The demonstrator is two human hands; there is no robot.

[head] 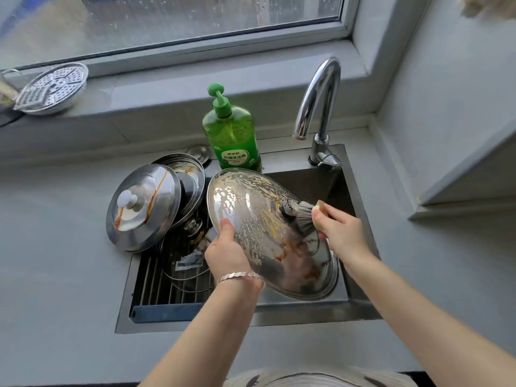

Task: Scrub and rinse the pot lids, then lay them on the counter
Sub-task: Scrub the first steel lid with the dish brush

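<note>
A: So, where does the big steel lid [268, 233] sit?

B: You hold it tilted over the sink [315, 177], knob side facing you, its surface covered in suds and brown stains. Your left hand [226, 252] grips the near-left rim, thumb on top and fingers curled underneath. Your right hand [340, 230] is wrapped round the handle of a scrub brush [304, 216], and its bristles press on the lid just beside the dark knob [287, 209].

A: And what crowds me?

B: On your left, more lids lean in a pile at the sink's left edge. A white-knobbed lid [142, 208] streaked with orange-brown lies on top, overlapping a second steel lid [184, 174] behind it. Below them a glass lid [184, 263] rests on the slatted rack [156, 283] that covers the left part of the sink. The far-left rim of your lid comes near that pile.

A: Behind it?

B: The green soap bottle [233, 135] stands on the sink's back ledge, just past your lid's far rim, with a small round metal cap [198, 152] beside it. The faucet [321, 101] rises from the right rear corner, its spout curving above the basin. A perforated steamer plate [53, 88] sits on the windowsill far to your left, and grey counter [55, 247] surrounds the sink.
</note>
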